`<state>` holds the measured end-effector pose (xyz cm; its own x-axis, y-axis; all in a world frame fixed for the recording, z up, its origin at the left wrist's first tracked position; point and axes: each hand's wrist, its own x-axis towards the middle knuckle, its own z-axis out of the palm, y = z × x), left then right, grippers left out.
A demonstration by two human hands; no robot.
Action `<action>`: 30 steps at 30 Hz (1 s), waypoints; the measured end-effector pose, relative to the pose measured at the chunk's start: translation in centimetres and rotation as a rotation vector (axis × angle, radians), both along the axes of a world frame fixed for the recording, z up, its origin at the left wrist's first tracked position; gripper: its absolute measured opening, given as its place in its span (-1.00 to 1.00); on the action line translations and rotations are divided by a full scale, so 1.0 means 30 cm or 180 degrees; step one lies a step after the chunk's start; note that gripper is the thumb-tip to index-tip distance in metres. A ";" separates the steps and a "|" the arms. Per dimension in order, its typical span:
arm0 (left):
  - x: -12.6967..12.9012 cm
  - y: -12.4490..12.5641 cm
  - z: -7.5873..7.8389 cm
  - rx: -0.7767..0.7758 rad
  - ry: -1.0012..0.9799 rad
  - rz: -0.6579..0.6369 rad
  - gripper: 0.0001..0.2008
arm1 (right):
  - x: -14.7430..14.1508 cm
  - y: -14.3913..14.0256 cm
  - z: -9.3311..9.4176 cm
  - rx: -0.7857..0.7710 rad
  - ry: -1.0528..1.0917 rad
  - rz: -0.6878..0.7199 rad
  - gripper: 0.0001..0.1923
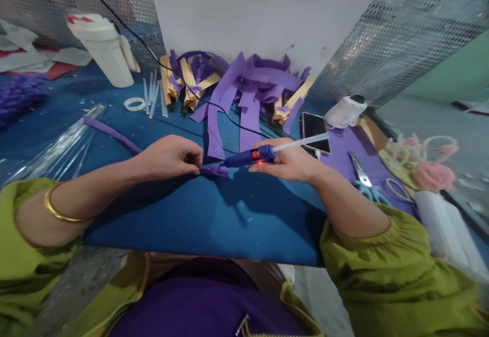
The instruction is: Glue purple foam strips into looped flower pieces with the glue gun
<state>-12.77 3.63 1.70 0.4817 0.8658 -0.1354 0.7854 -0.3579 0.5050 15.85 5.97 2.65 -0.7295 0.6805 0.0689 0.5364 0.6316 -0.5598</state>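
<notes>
My left hand (170, 157) pinches a purple ribbon strip (216, 171) between thumb and fingers above the blue table. The strip's folded end sticks out to the right of my fingertips, and a narrow purple tail (112, 133) shows on the table to the left; whether the two are one piece I cannot tell. Wrapped round a blue glue gun (244, 157) is my right hand (290, 161). The gun's nozzle points left, at or just above the ribbon's end; contact is unclear. A red light glows on the gun, and a translucent glue stick (301, 141) juts from its back.
Purple paper strips (250, 115) and small kraft-wrapped bouquets (191, 89) lie at the back. Spare glue sticks (153, 95), a tape ring (134, 104) and a white tumbler (103, 46) stand left. A phone (315, 132) and scissors (362, 176) lie right. A black cord (153, 54) crosses above.
</notes>
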 end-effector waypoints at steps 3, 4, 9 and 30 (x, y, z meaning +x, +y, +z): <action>-0.003 0.001 0.003 -0.0045 0.0020 -0.0002 -0.85 | 0.004 0.002 -0.004 0.0026 -0.0015 -0.0037 -0.60; -0.004 0.002 0.004 -0.0058 0.0030 -0.0002 -0.85 | 0.005 0.003 -0.005 0.0042 -0.0018 -0.0046 -0.60; -0.009 0.003 0.004 -0.0070 0.0056 -0.0006 -0.83 | 0.008 0.005 -0.003 0.0087 -0.0061 -0.0043 -0.61; -0.010 0.000 0.015 -0.0042 0.0169 -0.0088 -0.81 | 0.018 0.018 -0.005 0.0210 -0.0256 -0.0154 -0.67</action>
